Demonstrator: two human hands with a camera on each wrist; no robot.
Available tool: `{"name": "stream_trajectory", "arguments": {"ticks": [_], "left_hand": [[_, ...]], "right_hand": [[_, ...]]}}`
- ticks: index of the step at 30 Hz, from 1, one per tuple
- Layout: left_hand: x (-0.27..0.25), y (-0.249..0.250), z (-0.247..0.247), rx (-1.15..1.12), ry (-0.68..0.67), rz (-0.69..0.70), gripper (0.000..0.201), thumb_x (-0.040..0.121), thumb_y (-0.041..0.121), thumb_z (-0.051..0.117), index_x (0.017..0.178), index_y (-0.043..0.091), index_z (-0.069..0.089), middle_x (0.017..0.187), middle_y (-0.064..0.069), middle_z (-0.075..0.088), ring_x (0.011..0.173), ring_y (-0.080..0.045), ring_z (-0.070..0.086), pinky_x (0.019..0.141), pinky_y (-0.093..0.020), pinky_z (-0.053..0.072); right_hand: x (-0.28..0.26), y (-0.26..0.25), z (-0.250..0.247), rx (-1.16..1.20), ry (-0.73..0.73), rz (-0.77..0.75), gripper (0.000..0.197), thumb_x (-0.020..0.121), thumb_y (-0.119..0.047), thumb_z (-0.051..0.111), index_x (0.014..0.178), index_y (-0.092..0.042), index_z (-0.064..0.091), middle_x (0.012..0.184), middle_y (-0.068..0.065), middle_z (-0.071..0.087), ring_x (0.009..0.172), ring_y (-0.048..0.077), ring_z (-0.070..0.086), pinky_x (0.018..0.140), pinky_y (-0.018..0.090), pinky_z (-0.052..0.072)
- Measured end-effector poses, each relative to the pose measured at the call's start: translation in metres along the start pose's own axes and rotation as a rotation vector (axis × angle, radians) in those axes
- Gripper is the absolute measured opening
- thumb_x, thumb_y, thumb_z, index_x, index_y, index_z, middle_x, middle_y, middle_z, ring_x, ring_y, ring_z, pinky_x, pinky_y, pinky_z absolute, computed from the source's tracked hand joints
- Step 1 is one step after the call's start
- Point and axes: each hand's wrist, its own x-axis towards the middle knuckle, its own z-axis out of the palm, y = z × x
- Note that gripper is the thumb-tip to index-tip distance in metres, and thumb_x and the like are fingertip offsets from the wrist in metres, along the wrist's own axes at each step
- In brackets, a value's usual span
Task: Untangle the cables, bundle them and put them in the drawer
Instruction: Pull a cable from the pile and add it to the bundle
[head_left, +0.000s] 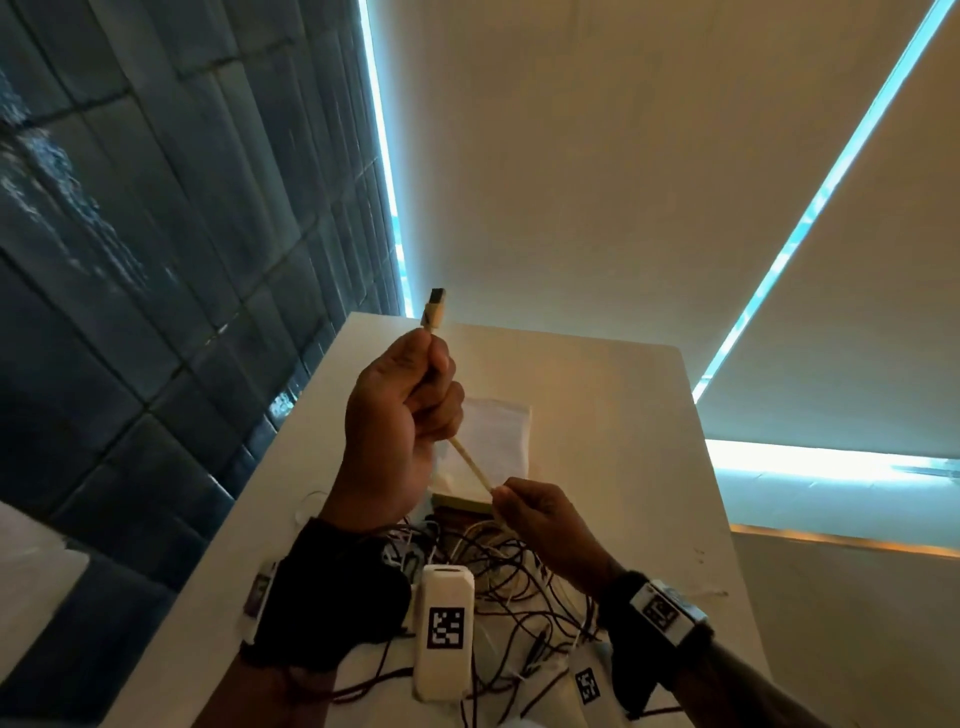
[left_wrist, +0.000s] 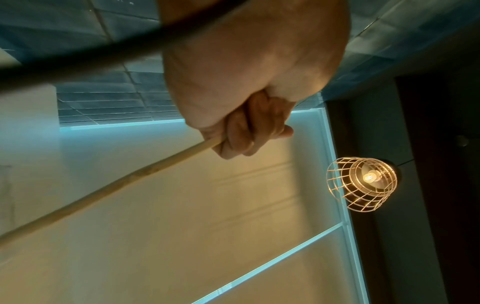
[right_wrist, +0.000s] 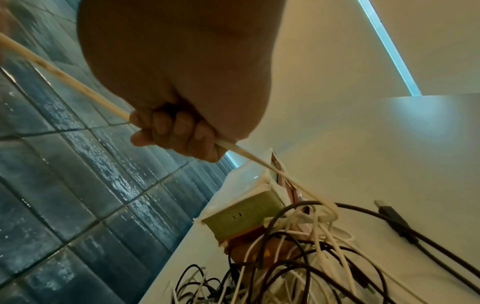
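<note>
Likely a home room: a dark glazed tile wall (head_left: 130, 260), drawn roller blinds (head_left: 597, 182) edged with daylight, a wire-cage pendant lamp (left_wrist: 362, 184) and a white table (head_left: 649, 415).

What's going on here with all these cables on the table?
A person is pulling one white cable out of a tangled pile of cables on a white table. The left hand grips it just below its USB plug, held up above the table, while the right hand pinches it lower down, so the stretch between the hands is taut. Below the right hand it still runs into the pile. Nothing looks bundled yet, and no drawer is in view.
</note>
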Motion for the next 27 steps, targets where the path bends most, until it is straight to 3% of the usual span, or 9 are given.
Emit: {"name": "stream_trajectory", "arguments": {"ticks": [6, 9, 14, 17, 19, 21, 24, 26, 27], "left_hand": [[-0.008, 0.017, 0.005, 0.010, -0.056, 0.061, 0.028, 0.099, 0.026, 0.036, 0.078, 0.012, 0.049, 0.048, 0.010, 0.031, 0.038, -0.004, 0.020, 0.037, -0.019, 0.020], [-0.007, 0.025, 0.001, 0.004, -0.050, 0.047, 0.027, 0.098, 0.027, 0.037, 0.078, 0.013, 0.049, 0.048, 0.010, 0.030, 0.037, -0.003, 0.020, 0.035, -0.016, 0.020], [-0.012, 0.004, -0.005, 0.121, 0.135, -0.128, 0.030, 0.099, 0.024, 0.036, 0.076, 0.014, 0.050, 0.046, 0.005, 0.031, 0.035, -0.005, 0.019, 0.037, -0.019, 0.012], [-0.015, -0.011, -0.007, 0.289, 0.217, -0.239, 0.034, 0.103, 0.024, 0.033, 0.075, 0.013, 0.049, 0.053, -0.006, 0.055, 0.036, -0.012, 0.038, 0.036, -0.019, 0.023], [-0.015, -0.016, -0.004, 0.381, 0.234, -0.339, 0.034, 0.103, 0.025, 0.030, 0.076, 0.013, 0.045, 0.073, -0.012, 0.072, 0.051, -0.022, 0.062, 0.044, -0.024, 0.041], [-0.015, -0.019, 0.001, 0.421, 0.237, -0.406, 0.035, 0.103, 0.023, 0.029, 0.074, 0.011, 0.043, 0.082, -0.012, 0.075, 0.072, -0.027, 0.072, 0.060, -0.035, 0.056], [-0.014, -0.022, 0.005, 0.311, 0.235, -0.411, 0.036, 0.103, 0.022, 0.032, 0.071, 0.010, 0.045, 0.084, -0.013, 0.075, 0.082, -0.030, 0.072, 0.075, -0.046, 0.057], [-0.011, -0.021, 0.008, 0.141, 0.174, -0.361, 0.037, 0.102, 0.025, 0.030, 0.071, 0.012, 0.045, 0.091, -0.017, 0.073, 0.090, -0.034, 0.069, 0.081, -0.045, 0.056], [-0.009, -0.019, 0.009, 0.033, 0.157, -0.332, 0.037, 0.102, 0.026, 0.030, 0.071, 0.012, 0.045, 0.085, -0.015, 0.071, 0.084, -0.032, 0.069, 0.080, -0.043, 0.056]], "right_hand": [[0.008, 0.027, 0.003, -0.182, -0.007, 0.039, 0.033, 0.100, -0.021, 0.048, 0.068, -0.023, 0.054, 0.062, -0.012, 0.049, 0.061, 0.002, 0.045, 0.062, 0.020, 0.037], [0.006, 0.037, -0.005, -0.245, 0.063, 0.119, 0.035, 0.099, -0.018, 0.050, 0.065, -0.022, 0.055, 0.059, -0.011, 0.049, 0.055, -0.002, 0.044, 0.060, 0.020, 0.036], [0.014, -0.012, -0.021, 0.064, 0.271, 0.194, 0.027, 0.098, -0.022, 0.054, 0.076, -0.010, 0.063, 0.052, -0.010, 0.043, 0.046, 0.008, 0.033, 0.042, 0.020, 0.028], [0.013, -0.054, -0.024, 0.232, 0.244, 0.082, 0.024, 0.097, -0.020, 0.055, 0.078, -0.007, 0.060, 0.053, 0.000, 0.035, 0.046, 0.012, 0.025, 0.042, 0.023, 0.020], [0.006, -0.076, -0.020, 0.288, 0.172, -0.032, 0.022, 0.095, -0.019, 0.056, 0.079, -0.004, 0.058, 0.052, -0.001, 0.035, 0.045, 0.011, 0.024, 0.042, 0.021, 0.021], [-0.002, -0.091, -0.014, 0.322, 0.116, -0.122, 0.023, 0.092, -0.021, 0.058, 0.080, -0.002, 0.057, 0.051, -0.006, 0.038, 0.043, 0.009, 0.025, 0.041, 0.020, 0.023], [-0.009, -0.096, -0.009, 0.351, 0.058, -0.194, 0.024, 0.091, -0.021, 0.058, 0.080, 0.001, 0.056, 0.052, -0.012, 0.045, 0.043, 0.006, 0.025, 0.041, 0.017, 0.024], [-0.013, -0.091, -0.007, 0.329, 0.033, -0.205, 0.024, 0.093, -0.018, 0.056, 0.078, 0.001, 0.056, 0.053, -0.009, 0.044, 0.044, 0.006, 0.027, 0.043, 0.016, 0.025], [-0.015, -0.088, -0.006, 0.310, 0.025, -0.194, 0.024, 0.094, -0.018, 0.055, 0.078, 0.000, 0.057, 0.053, -0.006, 0.041, 0.044, 0.006, 0.028, 0.044, 0.016, 0.026]]}}
